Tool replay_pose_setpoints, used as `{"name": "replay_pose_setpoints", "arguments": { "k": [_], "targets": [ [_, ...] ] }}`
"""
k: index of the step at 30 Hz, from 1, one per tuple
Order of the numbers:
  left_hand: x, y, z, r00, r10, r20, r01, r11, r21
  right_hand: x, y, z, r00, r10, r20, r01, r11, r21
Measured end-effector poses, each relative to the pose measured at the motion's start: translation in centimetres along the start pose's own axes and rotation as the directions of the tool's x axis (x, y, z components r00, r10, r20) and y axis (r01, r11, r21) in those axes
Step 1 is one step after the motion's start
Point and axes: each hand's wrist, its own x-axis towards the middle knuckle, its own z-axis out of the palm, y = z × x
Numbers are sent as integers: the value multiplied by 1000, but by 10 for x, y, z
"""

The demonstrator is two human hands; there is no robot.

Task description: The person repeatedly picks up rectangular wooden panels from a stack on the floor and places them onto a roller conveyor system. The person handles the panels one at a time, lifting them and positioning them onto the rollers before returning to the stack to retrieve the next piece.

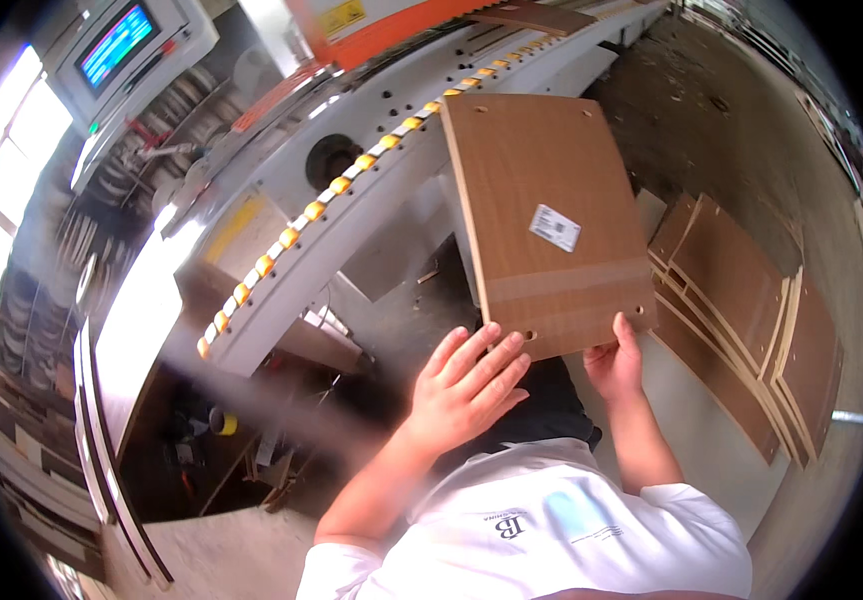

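Note:
A brown wood-grain panel with small holes near its corners and a white label is in front of me, tilted. My right hand grips its near right corner, thumb on top and fingers underneath. At the near left corner, my left hand has its fingers stretched out flat. Its fingertips overlap the panel's edge; whether they press on it I cannot tell. The panel's far left corner is beside the row of yellow rollers on the machine's rail.
A long grey machine with an orange cover runs from the left to the far right. Its control screen is at upper left. Several similar panels lean stacked on the right. A yellow round object lies below the machine.

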Motion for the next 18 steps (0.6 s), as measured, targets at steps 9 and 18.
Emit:
{"name": "replay_pose_setpoints", "arguments": {
  "k": [9,18],
  "targets": [
    [-42,-40,-73,979,-165,-122,198,920,339,35,71,138,919,285,274,-239,952,-189],
    [-35,-94,-130,903,-287,-319,407,810,421,101,113,252,811,481,334,-246,798,-550]
  ]
}}
